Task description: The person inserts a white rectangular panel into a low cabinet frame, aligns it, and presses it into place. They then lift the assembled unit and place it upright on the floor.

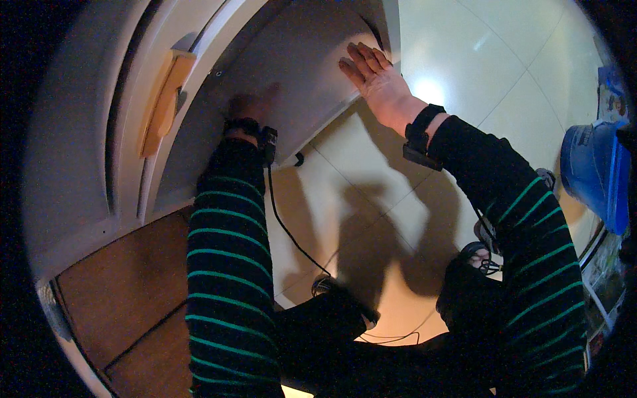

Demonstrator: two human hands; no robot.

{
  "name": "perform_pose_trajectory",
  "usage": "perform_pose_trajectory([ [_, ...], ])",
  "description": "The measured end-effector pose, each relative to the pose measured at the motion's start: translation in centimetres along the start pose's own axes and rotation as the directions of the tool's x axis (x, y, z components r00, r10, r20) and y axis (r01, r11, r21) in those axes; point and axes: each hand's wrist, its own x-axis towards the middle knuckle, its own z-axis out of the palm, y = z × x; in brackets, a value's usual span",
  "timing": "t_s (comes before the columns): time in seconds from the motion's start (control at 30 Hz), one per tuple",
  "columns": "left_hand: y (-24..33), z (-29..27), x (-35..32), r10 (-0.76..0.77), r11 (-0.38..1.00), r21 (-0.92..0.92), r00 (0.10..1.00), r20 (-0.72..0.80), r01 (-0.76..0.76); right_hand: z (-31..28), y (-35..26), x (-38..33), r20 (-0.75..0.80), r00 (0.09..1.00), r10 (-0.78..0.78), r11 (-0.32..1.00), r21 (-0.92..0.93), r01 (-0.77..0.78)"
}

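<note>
The grey door panel (pixel 302 63) lay under both hands, slanting away from the person above a pale tiled floor (pixel 464 60). The right hand (pixel 375 76) rested flat against the panel near its far right edge, fingers stretched out and close together, clamped on nothing. The left hand (pixel 249 109) pressed on the same panel lower down and to the left, deep in shadow, so whether its fingers were spread or curled could not be told. Each wrist wore a black band, and a thin black cable (pixel 285 225) trailed from the left one down toward the person's dark trousers. Left of the left hand a yellowish handle (pixel 162 99) sat on the white curved frame (pixel 79 146), and below that frame, beside the left sleeve, was a brown wooden surface (pixel 126 298). Well to the right of the right arm stood a blue container (pixel 594 172). The floor tiles shone with a bright reflection just beyond the right hand, and the person's shadow fell across them between the two striped sleeves.
</note>
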Motion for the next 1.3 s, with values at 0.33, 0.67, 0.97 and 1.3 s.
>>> perform_pose_trajectory([
  [0.33,-2.5,0.2,4.0,-0.11,0.994,-0.008,0.973,-0.203,0.111,-1.5,-1.0,-0.3,-0.034,0.999,-0.002,0.999,-0.035,0.001],
  [0.67,-2.7,8.4,1.7,-0.049,0.983,0.155,0.949,-0.31,0.101,2.4,-0.8,0.5,-0.139,0.99,0.027,0.913,-0.4,-0.081],
  [0.97,0.2,7.5,-3.9,0.0,1.0,-0.021,0.999,0.05,0.001,-2.3,0.5,-0.6,-0.017,0.999,-0.031,0.999,-0.035,0.03],
  [1.3,2.3,8.7,-11.2,0.153,0.978,-0.07,0.897,-0.416,-0.199,-1.2,1.3,0.4,-0.008,0.992,-0.129,0.991,0.039,0.129],
])
